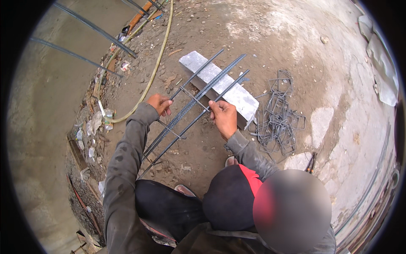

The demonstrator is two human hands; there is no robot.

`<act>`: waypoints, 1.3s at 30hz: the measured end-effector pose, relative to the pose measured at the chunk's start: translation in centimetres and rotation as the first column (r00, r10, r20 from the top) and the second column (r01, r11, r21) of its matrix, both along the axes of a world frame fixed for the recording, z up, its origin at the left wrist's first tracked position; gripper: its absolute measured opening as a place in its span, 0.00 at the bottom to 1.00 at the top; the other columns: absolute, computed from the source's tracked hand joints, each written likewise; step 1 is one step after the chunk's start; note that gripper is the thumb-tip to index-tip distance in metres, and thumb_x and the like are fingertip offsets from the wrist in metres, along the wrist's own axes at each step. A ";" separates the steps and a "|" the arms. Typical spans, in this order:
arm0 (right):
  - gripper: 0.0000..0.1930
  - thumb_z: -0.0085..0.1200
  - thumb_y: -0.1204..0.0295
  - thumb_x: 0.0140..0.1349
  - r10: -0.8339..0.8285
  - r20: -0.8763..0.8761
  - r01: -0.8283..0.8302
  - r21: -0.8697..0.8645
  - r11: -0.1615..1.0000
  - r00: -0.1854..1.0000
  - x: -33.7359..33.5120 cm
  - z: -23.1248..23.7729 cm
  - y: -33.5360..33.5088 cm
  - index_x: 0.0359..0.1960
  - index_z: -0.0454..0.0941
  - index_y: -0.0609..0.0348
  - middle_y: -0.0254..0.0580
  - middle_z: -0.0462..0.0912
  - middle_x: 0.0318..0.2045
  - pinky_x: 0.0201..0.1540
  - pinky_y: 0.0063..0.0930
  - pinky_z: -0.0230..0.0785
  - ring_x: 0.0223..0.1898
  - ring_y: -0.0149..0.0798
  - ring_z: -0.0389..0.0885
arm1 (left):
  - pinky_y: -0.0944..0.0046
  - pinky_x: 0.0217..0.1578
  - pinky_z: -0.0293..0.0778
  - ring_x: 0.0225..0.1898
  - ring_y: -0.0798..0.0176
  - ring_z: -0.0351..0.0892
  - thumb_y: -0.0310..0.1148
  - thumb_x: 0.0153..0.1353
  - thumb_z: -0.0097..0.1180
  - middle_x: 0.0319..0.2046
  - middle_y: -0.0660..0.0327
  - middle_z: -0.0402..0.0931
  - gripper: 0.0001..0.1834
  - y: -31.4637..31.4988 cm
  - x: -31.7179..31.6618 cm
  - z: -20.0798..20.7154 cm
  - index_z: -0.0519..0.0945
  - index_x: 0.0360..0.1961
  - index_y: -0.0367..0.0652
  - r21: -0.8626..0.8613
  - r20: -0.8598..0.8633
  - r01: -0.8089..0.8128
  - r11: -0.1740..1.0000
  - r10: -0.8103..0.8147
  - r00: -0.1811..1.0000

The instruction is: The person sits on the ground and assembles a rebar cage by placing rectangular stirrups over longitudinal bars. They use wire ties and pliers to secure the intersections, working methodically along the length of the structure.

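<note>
A cage of several long steel reinforcing bars (182,112) lies slanting in front of me, its far ends resting across a pale rectangular block (242,100). Thin wire stirrups cross the bars at intervals. Closed around the left bar, beside the far stirrup (187,93), is my left hand (159,104). My right hand (224,118) pinches that same stirrup's right end, close to the right bar. What lies inside the fingers of each hand is partly hidden.
Right of the block sits a tangled heap of bent stirrups (277,122). Pliers (311,163) lie near my right elbow. A yellowish hose (157,63) curves along the left, by scattered litter and a ground edge. More bars (95,28) stick out at the upper left.
</note>
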State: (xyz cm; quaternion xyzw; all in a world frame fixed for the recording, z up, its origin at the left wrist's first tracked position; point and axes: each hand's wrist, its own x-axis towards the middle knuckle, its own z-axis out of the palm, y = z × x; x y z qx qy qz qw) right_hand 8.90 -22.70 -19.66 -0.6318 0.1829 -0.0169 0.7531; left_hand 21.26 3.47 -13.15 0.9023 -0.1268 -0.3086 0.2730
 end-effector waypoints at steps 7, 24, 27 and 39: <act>0.20 0.60 0.62 0.72 0.010 -0.026 -0.010 0.027 1.000 1.000 -0.1 -0.2 0.0 0.22 0.78 0.59 0.31 0.76 0.15 0.19 0.21 0.58 0.15 0.23 0.68 | 0.60 0.32 0.78 0.26 0.65 0.84 0.36 0.64 0.67 0.25 0.57 0.85 0.13 -0.1 -0.9 -0.4 0.86 0.40 0.35 -0.007 0.242 -0.086 0.996 0.085 0.966; 0.17 0.60 0.60 0.71 0.068 0.022 -0.069 0.013 0.998 0.997 -3.0 0.4 -0.6 0.37 0.84 0.65 0.30 0.79 0.18 0.22 0.23 0.61 0.18 0.23 0.70 | 0.61 0.37 0.82 0.31 0.61 0.87 0.41 0.63 0.69 0.29 0.56 0.86 0.18 0.4 -1.1 -0.1 0.87 0.44 0.36 -0.018 0.485 -0.062 0.998 0.063 0.872; 0.14 0.59 0.65 0.72 0.125 0.025 -0.119 -0.173 0.978 0.992 -7.8 0.4 -2.1 0.48 0.80 0.64 0.32 0.80 0.23 0.23 0.20 0.64 0.20 0.22 0.73 | 0.58 0.37 0.82 0.32 0.59 0.86 0.47 0.62 0.69 0.31 0.53 0.87 0.21 -1.9 -1.5 0.9 0.87 0.42 0.38 -0.098 0.503 -0.167 0.981 0.193 0.842; 0.13 0.62 0.72 0.66 0.236 0.191 -0.110 -0.505 0.856 0.953 -4.5 0.6 -2.5 0.50 0.80 0.63 0.49 0.88 0.31 0.37 0.33 0.79 0.32 0.42 0.89 | 0.51 0.33 0.78 0.34 0.48 0.87 0.51 0.55 0.74 0.28 0.52 0.86 0.21 -3.7 -11.4 7.8 0.87 0.36 0.44 0.396 0.174 0.185 0.899 -0.272 0.947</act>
